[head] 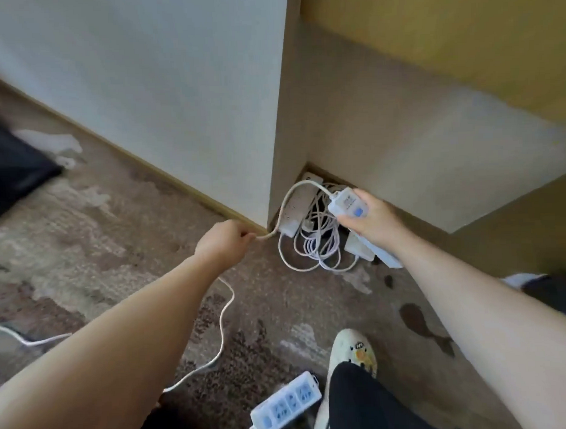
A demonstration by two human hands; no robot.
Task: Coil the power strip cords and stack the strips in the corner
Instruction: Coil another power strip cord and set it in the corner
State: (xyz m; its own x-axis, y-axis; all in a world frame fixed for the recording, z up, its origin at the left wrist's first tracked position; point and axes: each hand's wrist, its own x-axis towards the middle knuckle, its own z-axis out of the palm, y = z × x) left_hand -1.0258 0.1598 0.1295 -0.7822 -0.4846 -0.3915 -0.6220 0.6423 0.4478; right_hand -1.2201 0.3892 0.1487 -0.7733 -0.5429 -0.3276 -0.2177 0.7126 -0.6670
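A: Where are the hands, reckoned from the pale wall corner post [277,134]?

B: The right hand [370,219] is just right of the post's foot, fingers curled round one end of a long white plastic power strip with a blue switch [348,204]; its far end pokes out below the wrist. The left hand [223,243] is just left of the post's foot, thumb and fingertips pinched together on the cream rubber cord [293,193].

A: And how does the cord run?

B: It arches up from the held strip, passes in front of the post's base and comes down into the left hand. Below that hand it trails loose over the mottled brown carpet [116,246].

A: Anything in the nook?

B: On the floor just right of the post lie other white power strips [296,210] with a tangle of white coiled cords [318,245].

A: Anything else?

B: A white-and-blue four-socket strip [286,403] lies well below the post, beside a cream slipper with a yellow duck patch [352,351].
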